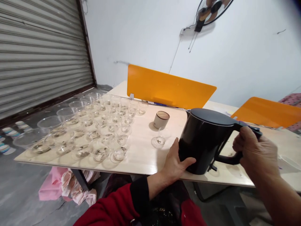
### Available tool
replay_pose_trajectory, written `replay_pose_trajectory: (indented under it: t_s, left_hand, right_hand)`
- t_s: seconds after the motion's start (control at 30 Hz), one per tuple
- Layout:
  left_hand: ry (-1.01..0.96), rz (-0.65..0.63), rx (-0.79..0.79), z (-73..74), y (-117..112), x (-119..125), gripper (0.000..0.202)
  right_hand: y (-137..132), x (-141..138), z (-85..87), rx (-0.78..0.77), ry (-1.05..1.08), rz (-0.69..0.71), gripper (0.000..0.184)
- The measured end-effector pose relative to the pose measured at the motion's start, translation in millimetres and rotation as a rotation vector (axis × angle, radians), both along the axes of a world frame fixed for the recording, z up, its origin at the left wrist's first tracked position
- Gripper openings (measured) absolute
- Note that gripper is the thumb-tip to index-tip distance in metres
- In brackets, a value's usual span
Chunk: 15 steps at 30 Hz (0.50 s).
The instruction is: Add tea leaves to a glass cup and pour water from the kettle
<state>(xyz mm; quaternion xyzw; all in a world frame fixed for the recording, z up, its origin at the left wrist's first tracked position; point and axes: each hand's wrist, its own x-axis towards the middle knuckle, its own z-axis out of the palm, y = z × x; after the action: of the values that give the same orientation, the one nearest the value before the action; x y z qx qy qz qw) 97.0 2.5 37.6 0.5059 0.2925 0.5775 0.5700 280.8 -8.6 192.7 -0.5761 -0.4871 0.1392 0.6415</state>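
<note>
A black electric kettle (203, 141) with its lid closed is held near the table's front edge, spout to the left. My right hand (256, 150) is wrapped round its handle. My left hand (175, 161) rests against the kettle's lower left side, with the thumb and fingers apart on its body. Just left of the kettle stands a clear plastic cup (161, 138) with a few dark bits at its bottom. Behind that cup sits a small pale canister (161, 119) with a wood-look top. Whether the kettle touches the table cannot be made out.
Several rows of clear cups (101, 152) with dark bits in them fill the left of the table (143, 150). An orange divider (169, 88) stands behind, and a second orange panel (265, 113) at the right. Pink cloth (53, 185) lies on the floor.
</note>
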Motion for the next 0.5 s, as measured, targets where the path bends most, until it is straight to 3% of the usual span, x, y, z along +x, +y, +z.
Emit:
replay_pose_trajectory:
  t_s: [0.13,0.3,0.5]
  left_hand:
    - [0.242,0.043,0.128,-19.7,-5,-18,0.084]
    - [0.290,0.040,0.164,-36.0,-6,-41,0.065]
    - [0.256,-0.016,0.091,-47.8,-3,-55,0.059]
  right_hand:
    - [21,8,-14.6,0.073,0.042,0.019,0.031]
    - [59,19,-23.8,0.108,0.089,0.015,0.031]
    - [104,33,-29.5,0.118,0.131,0.055,0.033]
